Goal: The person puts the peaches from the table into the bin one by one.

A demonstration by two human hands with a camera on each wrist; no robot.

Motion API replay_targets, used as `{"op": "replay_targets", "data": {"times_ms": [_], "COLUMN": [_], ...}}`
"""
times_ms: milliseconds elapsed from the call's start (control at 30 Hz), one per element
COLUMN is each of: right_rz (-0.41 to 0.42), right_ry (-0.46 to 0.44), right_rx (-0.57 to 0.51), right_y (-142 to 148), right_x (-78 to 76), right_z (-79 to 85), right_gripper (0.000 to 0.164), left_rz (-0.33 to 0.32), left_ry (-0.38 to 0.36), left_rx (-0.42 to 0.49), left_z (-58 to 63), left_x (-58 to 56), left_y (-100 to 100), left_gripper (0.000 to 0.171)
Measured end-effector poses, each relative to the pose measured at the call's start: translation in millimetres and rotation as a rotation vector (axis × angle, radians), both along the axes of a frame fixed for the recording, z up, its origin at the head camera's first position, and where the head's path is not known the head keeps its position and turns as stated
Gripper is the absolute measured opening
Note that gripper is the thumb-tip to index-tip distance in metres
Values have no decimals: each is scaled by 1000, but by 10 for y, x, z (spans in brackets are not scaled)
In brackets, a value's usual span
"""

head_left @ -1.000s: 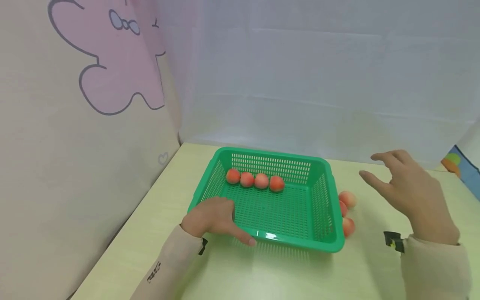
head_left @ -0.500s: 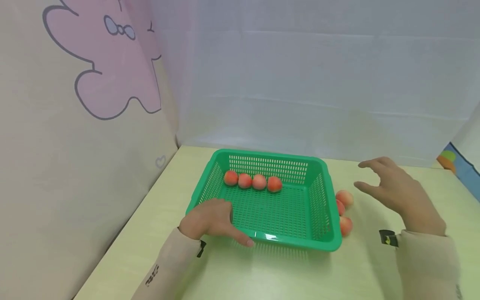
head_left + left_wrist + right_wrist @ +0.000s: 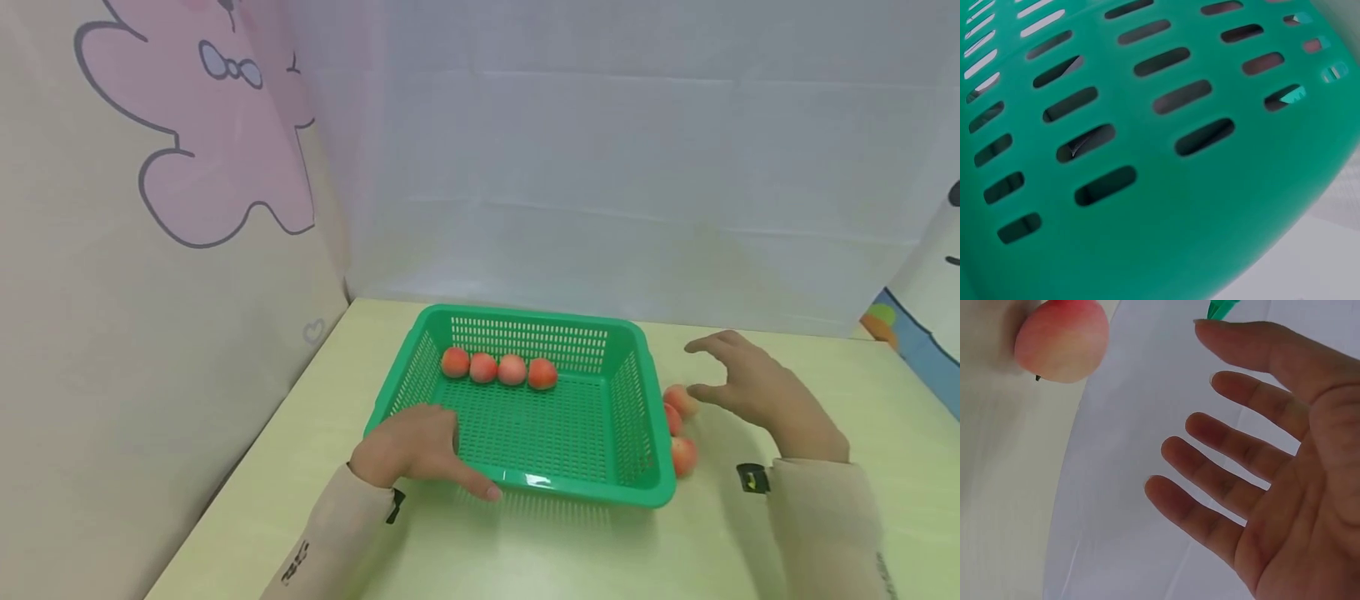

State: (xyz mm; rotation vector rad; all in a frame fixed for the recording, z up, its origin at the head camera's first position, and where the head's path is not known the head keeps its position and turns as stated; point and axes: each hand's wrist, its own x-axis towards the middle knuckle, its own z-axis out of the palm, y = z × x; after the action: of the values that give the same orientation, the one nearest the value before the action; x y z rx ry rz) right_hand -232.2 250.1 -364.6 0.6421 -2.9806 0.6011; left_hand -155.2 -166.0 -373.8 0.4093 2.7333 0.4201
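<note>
A green slotted plastic basket (image 3: pixel 517 425) stands on the table, with a row of several red-and-yellow peaches (image 3: pixel 512 369) along its back. My left hand (image 3: pixel 408 442) grips its front left rim, thumb outside along the front; the other fingers are largely hidden. Only the basket wall (image 3: pixel 1166 187) fills the left wrist view, with skin tones behind a few slots. Outside the right wall lie three more peaches (image 3: pixel 683 457), partly hidden by the rim. My right hand (image 3: pixel 757 392) hovers over the farthest one, fingers spread and loosely bent. In the right wrist view a peach (image 3: pixel 1063 340) sits apart from those fingers.
A pale yellow table (image 3: pixel 817 392) carries everything. Behind it hangs a white sheet (image 3: pixel 600 208), and a cream wall covering with a pink cartoon animal (image 3: pixel 217 150) closes the left side. A blue printed panel (image 3: pixel 926 350) shows at the far right.
My right hand has moved left and somewhat down, from right of the loose peaches to just over the farthest one. My left hand keeps its place on the rim; the head view has shifted slightly.
</note>
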Motion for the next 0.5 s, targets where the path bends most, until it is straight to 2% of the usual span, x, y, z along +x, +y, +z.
{"op": "replay_targets", "data": {"times_ms": [300, 500], "right_rz": [95, 122], "right_ry": [-43, -80], "right_rx": [-44, -62], "right_y": [18, 2], "right_x": [-33, -26], "right_z": [-122, -155], "right_gripper": [52, 51], "left_rz": [11, 5], "left_ry": [-12, -4], "left_rx": [9, 1], "left_z": [3, 6], "left_x": [6, 11], "left_y": [6, 6], "left_gripper": [74, 75]}}
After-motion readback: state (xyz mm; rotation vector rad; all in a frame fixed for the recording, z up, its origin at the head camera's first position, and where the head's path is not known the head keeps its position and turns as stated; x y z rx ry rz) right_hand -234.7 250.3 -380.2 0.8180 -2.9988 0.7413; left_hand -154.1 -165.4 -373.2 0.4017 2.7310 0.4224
